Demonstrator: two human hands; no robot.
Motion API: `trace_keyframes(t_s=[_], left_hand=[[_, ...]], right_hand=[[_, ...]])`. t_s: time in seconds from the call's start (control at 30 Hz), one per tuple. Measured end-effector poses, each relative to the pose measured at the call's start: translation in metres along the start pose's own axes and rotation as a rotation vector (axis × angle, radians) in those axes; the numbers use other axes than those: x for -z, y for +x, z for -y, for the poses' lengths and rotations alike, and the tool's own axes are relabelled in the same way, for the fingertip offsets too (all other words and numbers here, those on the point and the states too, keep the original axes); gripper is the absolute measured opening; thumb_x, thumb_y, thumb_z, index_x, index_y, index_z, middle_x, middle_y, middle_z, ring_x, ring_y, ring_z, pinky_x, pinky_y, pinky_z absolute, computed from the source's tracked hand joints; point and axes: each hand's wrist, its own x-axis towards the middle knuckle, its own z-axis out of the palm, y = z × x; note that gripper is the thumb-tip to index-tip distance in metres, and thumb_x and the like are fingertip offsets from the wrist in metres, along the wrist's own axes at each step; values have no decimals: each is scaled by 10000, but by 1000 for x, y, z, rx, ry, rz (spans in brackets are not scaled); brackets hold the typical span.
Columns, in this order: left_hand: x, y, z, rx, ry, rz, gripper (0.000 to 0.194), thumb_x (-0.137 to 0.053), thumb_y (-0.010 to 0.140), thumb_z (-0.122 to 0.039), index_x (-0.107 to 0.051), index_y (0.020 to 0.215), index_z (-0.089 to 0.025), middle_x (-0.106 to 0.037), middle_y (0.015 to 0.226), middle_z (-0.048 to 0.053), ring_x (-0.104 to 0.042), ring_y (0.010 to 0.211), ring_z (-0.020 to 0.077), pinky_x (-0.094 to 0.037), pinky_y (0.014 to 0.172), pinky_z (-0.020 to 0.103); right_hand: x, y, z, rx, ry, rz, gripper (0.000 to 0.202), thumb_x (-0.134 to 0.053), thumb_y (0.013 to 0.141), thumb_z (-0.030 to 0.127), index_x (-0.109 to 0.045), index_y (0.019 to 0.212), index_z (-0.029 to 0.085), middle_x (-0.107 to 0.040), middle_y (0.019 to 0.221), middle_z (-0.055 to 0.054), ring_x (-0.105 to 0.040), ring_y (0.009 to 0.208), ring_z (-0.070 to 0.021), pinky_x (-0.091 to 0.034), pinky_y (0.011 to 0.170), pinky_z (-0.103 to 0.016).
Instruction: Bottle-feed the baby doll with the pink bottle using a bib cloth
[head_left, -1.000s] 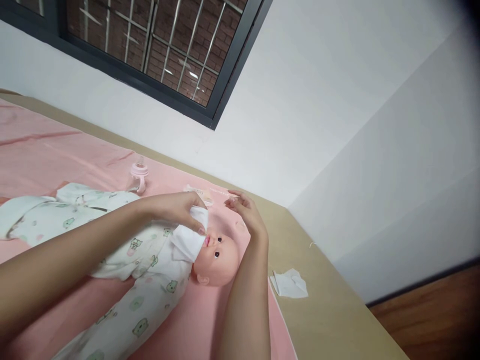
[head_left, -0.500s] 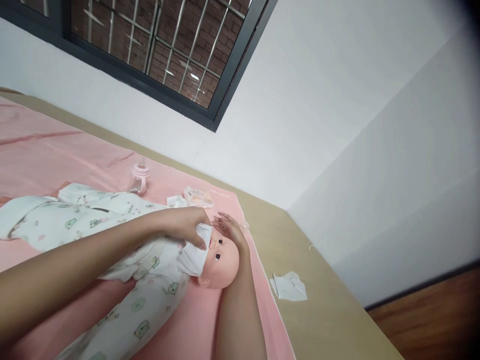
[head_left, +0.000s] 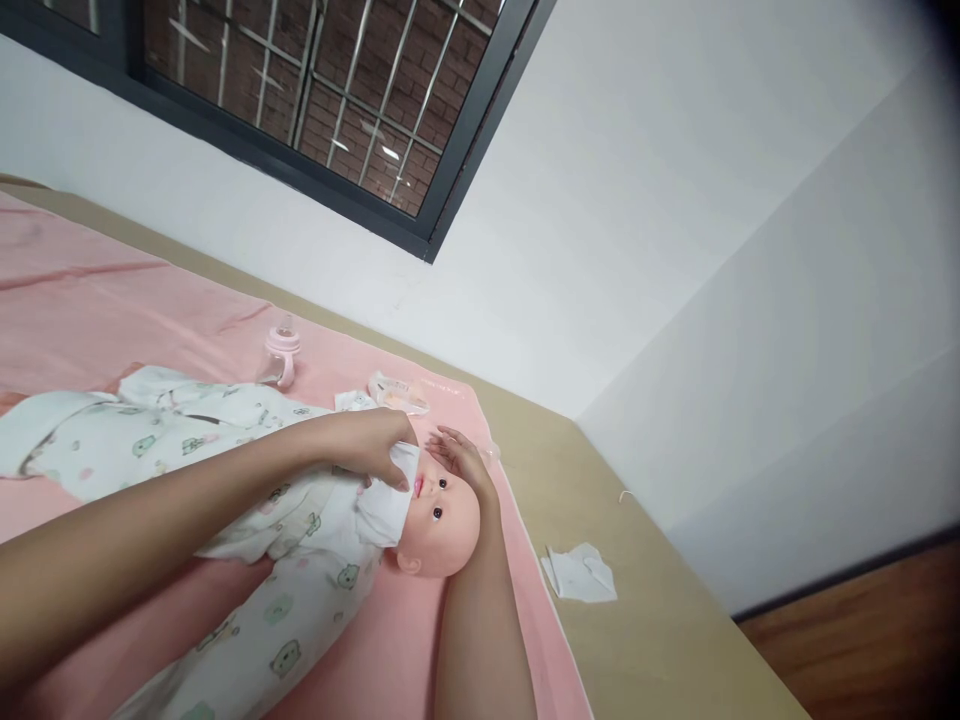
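A baby doll [head_left: 448, 530] lies on its back, dressed in a white suit [head_left: 225, 425] printed with small green animals. Between the thumb and fingers of my left hand [head_left: 375, 447] is the edge of a white cloth [head_left: 384, 512] at the doll's chin and neck. The doll's pink mouth shows just beyond the cloth's edge. My right hand [head_left: 463, 460] curves around the far side of the doll's head with its fingers apart. That forearm passes beside the crown; whether it supports the head is hidden.
A pink baby bottle [head_left: 281, 355] stands past the doll. Near it lies a clear plastic packet [head_left: 399, 392]. A folded white cloth [head_left: 579, 573] rests on the tan tabletop [head_left: 637, 640], right of the pink sheet [head_left: 375, 640]. Behind are a wall and a barred window.
My left hand has drawn the white cloth slightly down toward the doll's chest, and more of the mouth shows. My right hand has stayed almost still.
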Motion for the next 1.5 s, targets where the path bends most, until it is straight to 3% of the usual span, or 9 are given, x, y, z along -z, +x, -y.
trace_keyframes(t_s=[0.27,0.47,0.63,0.83,1.23,1.4,1.5], left_hand=[[2,2,5,-56,132,-100,211,-603,686,-274,-427,610,-184,-473,562,-38,-462,552,134,-268,500,246],[3,3,3,-103,157,-121,185,-547,688,-214,-394,589,-179,-445,548,-35,-429,545,127,-259,512,250],[2,3,5,-99,142,-127,160,-534,683,-201,-414,581,-176,-456,534,-34,-426,533,125,-253,507,246],[0,5,6,-131,122,-153,66,-510,685,-150,-494,622,-163,-563,623,-12,-499,608,139,-297,555,238],[-2,9,8,-128,119,-209,77,-506,670,-108,-474,623,-160,-549,643,-17,-492,632,135,-285,562,241],[2,6,9,-168,45,-180,116,-498,689,-152,-425,599,-162,-448,587,-36,-420,582,114,-272,546,240],[6,1,7,-178,-63,-67,114,-527,723,-224,-485,641,-158,-437,600,-39,-399,567,108,-274,528,234]], right_hand=[[1,3,-2,-59,12,-32,301,-714,708,264,-643,987,179,-705,882,-51,-651,975,-206,-492,927,-366],[4,7,-6,-61,29,-38,324,-729,691,245,-640,994,172,-708,864,-49,-670,886,-185,-507,898,-342],[4,7,-7,-55,45,-35,334,-739,683,248,-641,992,168,-705,870,-49,-673,819,-156,-517,888,-316],[1,3,-7,-13,85,-24,328,-733,689,287,-644,985,175,-699,893,-49,-670,802,-139,-514,910,-311],[0,4,-7,-18,75,-20,381,-757,655,317,-638,987,172,-701,875,-43,-668,814,-148,-507,914,-315],[-1,2,-6,-20,74,-20,371,-752,660,314,-636,980,168,-696,854,-41,-667,804,-148,-505,911,-317],[-1,1,-5,-19,72,-26,383,-753,662,324,-634,991,168,-701,886,-48,-665,827,-151,-506,906,-313]])
